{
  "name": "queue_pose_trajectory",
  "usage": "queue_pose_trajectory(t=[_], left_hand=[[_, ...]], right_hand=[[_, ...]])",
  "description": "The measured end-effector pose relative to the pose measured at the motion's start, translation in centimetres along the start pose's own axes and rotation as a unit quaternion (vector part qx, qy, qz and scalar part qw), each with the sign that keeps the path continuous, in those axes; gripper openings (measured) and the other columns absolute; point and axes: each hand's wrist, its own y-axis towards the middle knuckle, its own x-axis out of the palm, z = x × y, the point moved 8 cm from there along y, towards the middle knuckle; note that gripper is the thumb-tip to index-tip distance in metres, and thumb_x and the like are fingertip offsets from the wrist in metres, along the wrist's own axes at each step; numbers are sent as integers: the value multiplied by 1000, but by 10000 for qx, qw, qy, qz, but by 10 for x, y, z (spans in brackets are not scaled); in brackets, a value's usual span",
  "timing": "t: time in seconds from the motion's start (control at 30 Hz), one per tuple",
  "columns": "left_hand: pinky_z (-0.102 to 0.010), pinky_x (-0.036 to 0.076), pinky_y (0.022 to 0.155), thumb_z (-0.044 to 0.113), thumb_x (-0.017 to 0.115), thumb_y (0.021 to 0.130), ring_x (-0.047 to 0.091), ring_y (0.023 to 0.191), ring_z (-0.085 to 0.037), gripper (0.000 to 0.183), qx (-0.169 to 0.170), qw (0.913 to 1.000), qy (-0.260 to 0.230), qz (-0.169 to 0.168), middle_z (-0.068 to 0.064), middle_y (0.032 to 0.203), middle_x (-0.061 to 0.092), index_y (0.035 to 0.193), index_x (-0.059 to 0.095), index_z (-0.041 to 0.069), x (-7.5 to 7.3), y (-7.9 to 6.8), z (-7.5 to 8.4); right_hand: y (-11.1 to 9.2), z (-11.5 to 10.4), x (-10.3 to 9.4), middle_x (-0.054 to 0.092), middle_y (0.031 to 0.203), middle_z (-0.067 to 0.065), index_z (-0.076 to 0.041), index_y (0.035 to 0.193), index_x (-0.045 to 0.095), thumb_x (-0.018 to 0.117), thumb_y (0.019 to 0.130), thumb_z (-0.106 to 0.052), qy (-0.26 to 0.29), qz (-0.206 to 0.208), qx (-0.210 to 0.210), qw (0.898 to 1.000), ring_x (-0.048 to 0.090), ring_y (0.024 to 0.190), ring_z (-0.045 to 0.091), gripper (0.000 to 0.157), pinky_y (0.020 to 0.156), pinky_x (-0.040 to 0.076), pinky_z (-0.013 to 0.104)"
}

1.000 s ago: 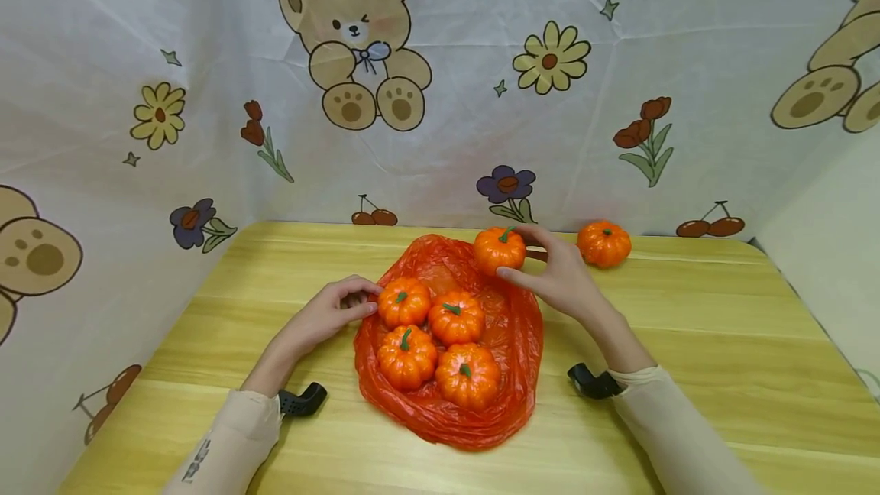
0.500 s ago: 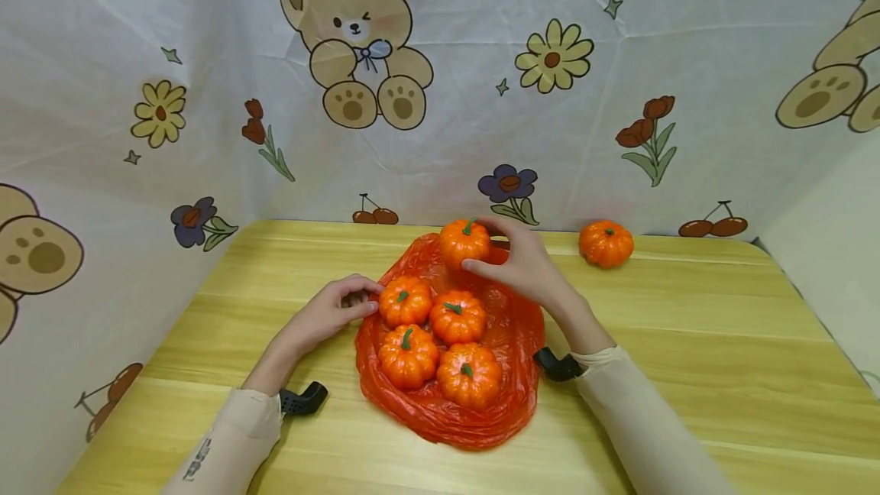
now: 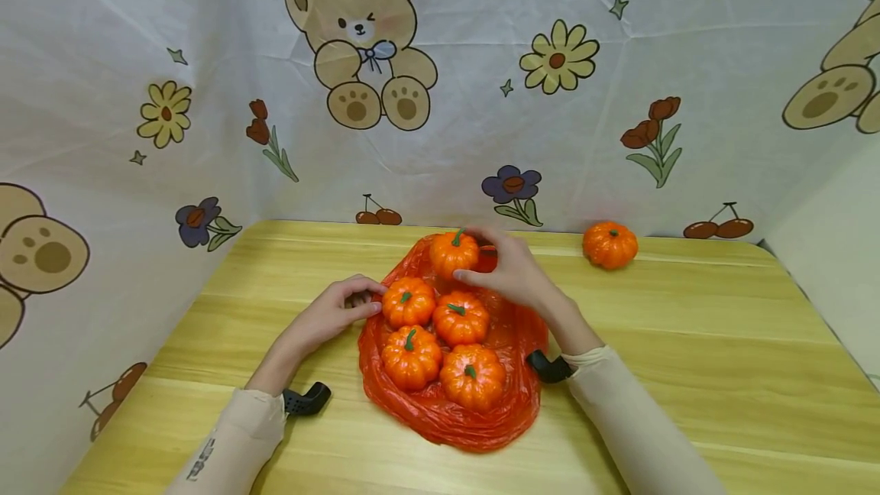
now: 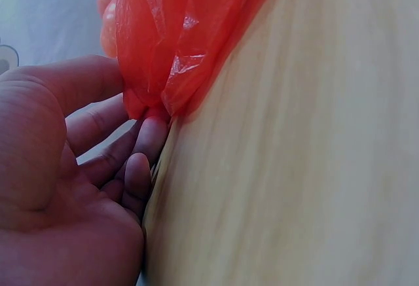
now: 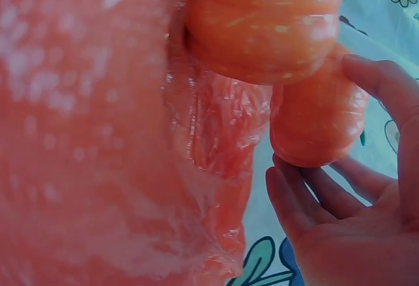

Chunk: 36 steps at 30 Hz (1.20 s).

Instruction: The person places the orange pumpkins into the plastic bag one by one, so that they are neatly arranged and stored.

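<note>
An opened red plastic bag (image 3: 474,434) lies on the table, its rim spread around several small orange pumpkins with green stems, among them the front-right pumpkin (image 3: 473,377). My right hand (image 3: 514,272) holds another pumpkin (image 3: 453,255) from its right side, over the far part of the bag. In the right wrist view, thumb and fingers stand on opposite sides of that pumpkin (image 5: 317,119). My left hand (image 3: 333,310) pinches the left rim of the bag; in the left wrist view, the red film (image 4: 173,44) runs between its thumb and fingers.
One more orange pumpkin (image 3: 609,245) sits at the back right of the wooden table (image 3: 687,342). A white cloth (image 3: 467,136) printed with bears and flowers hangs behind the table's far edge. Black devices (image 3: 307,399) are worn on both wrists.
My right hand has carried its pumpkin leftward, then slightly down into the far part of the bag. My left hand keeps its place at the rim.
</note>
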Motion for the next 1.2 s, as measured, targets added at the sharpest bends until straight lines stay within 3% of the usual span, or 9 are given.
queue_pose_trajectory(t=[0.27, 0.83, 1.2], left_hand=[[-29, 47, 82, 22, 71, 102, 55, 97, -27, 23, -32, 10000, -12, 8, -9, 117, 67, 124, 74, 14, 0, -1, 1], [-29, 47, 82, 21, 71, 102, 55, 97, -26, 24, -9, 10000, -15, 12, -9, 116, 66, 125, 74, 14, 1, -1, 2], [-29, 47, 82, 22, 70, 103, 55, 98, -27, 23, -6, 10000, -5, 13, -8, 117, 66, 125, 74, 15, 0, -1, 2]], right_hand=[[0, 8, 11, 65, 139, 10, -10, 147, 56, 87, 89, -25, -288, -299, 118, 9991, 64, 128, 30, 68, 109, 52, 49], [-2, 15, 20, 67, 137, 8, -10, 140, 61, 79, 97, -29, -35, -464, 367, 9982, 66, 128, 26, 50, 108, 53, 46], [-1, 18, 23, 66, 138, 9, -10, 141, 60, 78, 98, -27, 0, -491, 331, 9982, 65, 129, 27, 50, 107, 53, 46]])
